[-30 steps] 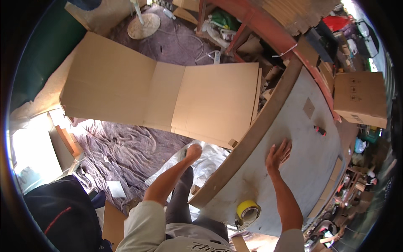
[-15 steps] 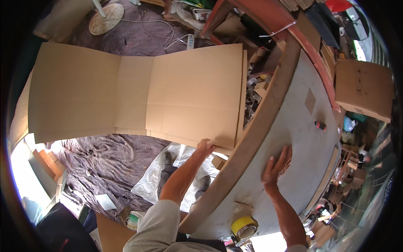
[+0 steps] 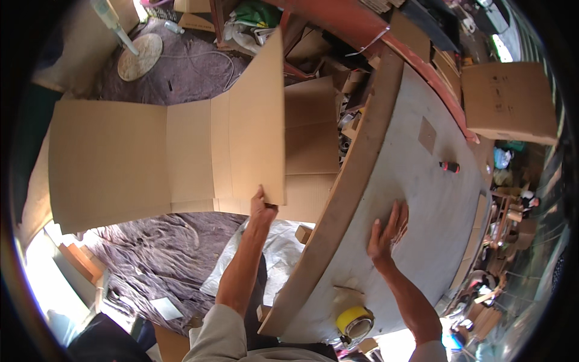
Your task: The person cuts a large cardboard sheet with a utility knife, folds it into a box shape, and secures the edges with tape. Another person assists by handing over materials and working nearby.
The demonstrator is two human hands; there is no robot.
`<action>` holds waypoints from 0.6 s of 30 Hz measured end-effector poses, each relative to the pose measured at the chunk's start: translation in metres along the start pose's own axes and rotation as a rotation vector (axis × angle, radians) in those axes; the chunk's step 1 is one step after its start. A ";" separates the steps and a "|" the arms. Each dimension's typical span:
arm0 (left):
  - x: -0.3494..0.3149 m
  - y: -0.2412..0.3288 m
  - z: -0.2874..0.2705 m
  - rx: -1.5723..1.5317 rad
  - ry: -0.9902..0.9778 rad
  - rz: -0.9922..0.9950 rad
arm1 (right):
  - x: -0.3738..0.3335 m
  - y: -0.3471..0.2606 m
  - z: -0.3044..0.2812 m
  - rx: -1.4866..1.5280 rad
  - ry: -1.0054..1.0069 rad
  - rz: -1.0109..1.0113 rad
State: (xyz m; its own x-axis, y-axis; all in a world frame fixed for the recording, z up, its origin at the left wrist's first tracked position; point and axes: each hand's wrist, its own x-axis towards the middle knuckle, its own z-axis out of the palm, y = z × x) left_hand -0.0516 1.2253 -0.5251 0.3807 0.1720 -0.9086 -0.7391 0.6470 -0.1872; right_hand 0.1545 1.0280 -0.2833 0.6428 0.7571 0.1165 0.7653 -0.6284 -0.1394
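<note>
A large creased cardboard sheet stretches across the left and middle. My left hand grips the near corner of its right panel, thumb on top, and that panel stands tilted up. Beneath the raised panel, another cardboard sheet shows, lying in shade. My right hand rests palm down on the grey tabletop, holding nothing, with fingers extended. A yellow tape roll sits near the table's close end. Farther along the tabletop lies a small red and black tool, its kind unclear.
A brown cardboard box stands beyond the table's far right side. Wooden bits and clutter fill the gap between the sheets and the table's wooden edge. Dark wrinkled cloth covers the floor. A round-based stand is at the far left.
My left hand has moved left, lifting the top sheet's right panel up and leftward and uncovering the sheet below. My right hand stays on the tabletop. The whole view has shifted slightly.
</note>
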 end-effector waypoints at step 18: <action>-0.485 -0.128 -0.006 0.142 -0.736 -0.021 | -0.068 -0.032 -0.106 0.819 -0.375 0.106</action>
State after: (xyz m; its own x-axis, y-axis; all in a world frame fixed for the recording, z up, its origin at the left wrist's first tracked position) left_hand -0.1453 1.0547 -0.0626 0.7038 0.5791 -0.4115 -0.6680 0.7365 -0.1062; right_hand 0.0901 0.9780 -0.1828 0.5462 0.8012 -0.2444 0.3480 -0.4824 -0.8038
